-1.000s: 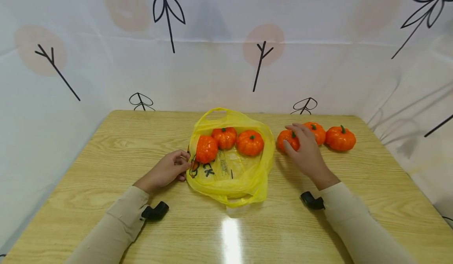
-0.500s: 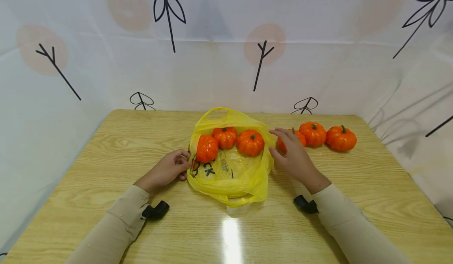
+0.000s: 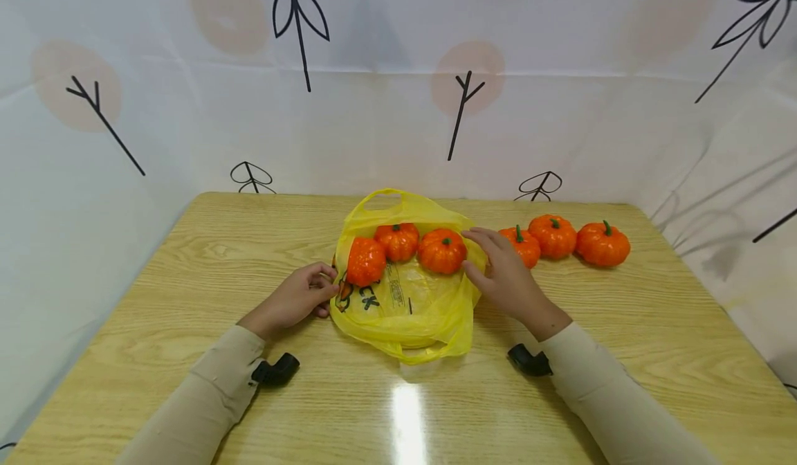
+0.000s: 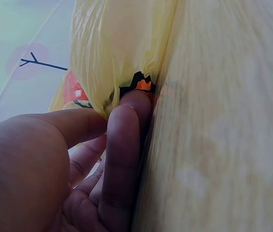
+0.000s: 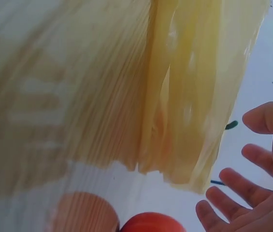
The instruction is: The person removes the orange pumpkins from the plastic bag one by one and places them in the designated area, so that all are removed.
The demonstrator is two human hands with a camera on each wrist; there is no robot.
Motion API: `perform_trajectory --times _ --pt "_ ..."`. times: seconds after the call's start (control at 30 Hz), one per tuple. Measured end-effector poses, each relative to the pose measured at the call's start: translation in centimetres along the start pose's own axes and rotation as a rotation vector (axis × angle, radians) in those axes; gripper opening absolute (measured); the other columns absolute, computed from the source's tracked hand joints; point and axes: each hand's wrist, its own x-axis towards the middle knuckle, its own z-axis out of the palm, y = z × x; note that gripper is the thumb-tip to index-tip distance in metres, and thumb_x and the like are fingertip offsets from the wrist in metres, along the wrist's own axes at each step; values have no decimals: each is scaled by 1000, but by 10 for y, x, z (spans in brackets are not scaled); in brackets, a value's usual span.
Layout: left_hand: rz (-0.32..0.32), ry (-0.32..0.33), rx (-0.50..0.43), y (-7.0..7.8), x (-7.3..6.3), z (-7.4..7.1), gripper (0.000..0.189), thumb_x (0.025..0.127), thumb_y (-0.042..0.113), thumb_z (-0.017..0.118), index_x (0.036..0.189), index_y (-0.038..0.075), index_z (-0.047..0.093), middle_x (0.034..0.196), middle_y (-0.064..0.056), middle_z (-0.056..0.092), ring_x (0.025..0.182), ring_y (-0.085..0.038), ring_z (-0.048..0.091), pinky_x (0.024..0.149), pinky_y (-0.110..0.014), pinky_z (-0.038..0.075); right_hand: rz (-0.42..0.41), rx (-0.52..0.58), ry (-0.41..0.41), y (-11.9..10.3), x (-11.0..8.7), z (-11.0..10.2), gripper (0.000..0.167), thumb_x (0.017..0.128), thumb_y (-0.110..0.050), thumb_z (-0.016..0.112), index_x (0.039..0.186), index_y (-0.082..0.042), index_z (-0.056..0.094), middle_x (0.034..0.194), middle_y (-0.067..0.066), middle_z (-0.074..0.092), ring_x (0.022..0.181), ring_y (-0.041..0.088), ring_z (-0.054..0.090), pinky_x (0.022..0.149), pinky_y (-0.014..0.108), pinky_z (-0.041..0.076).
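A yellow plastic bag (image 3: 429, 309) lies mouth-open on the table, with three orange toy pumpkins inside: one at the left (image 3: 366, 263), one at the back (image 3: 397, 242) and one at the right (image 3: 443, 252). My left hand (image 3: 292, 300) pinches the bag's left edge between thumb and fingers, low against the tabletop in the left wrist view. Over the bag's right rim, my right hand (image 3: 509, 281) is spread with nothing in it. Its fingertips are close to the right-hand pumpkin; whether they touch it cannot be told.
Three more toy pumpkins stand in a row on the wooden table (image 3: 623, 340) to the right: a near one (image 3: 524, 247) partly behind my right hand, a middle one (image 3: 552, 236) and a far-right one (image 3: 602, 245). A patterned white cloth (image 3: 373, 133) hangs behind the table.
My right hand has moved left from the nearest pumpkin outside the bag to the bag's right rim, without carrying that pumpkin. The left hand and bag have stayed put.
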Motion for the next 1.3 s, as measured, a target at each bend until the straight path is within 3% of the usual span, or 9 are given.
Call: perform_trajectory --times 0.27,0.73,1.3 --pt "0 2 -5 0 0 0 24 103 13 56 122 0 50 93 -10 62 71 -17 57 66 -28 56 -13 6 -19 -3 3 6 55 96 -16 66 147 -7 46 150 18 44 139 39 42 112 59 39" --pt "-15 18 18 0 1 1 23 103 13 57 122 2 52 96 -12 63 72 -18 60 68 -30 58 -4 23 -127 -9 4 10 66 96 -15 66 154 -11 36 156 15 40 144 41 36 115 62 33" --pt "-25 30 -4 -1 1 2 25 102 13 58 123 1 51 98 -14 64 72 -18 60 67 -29 57 -8 40 -104 -12 4 11 54 95 -10 68 145 -8 47 148 18 50 138 39 46 112 57 40"
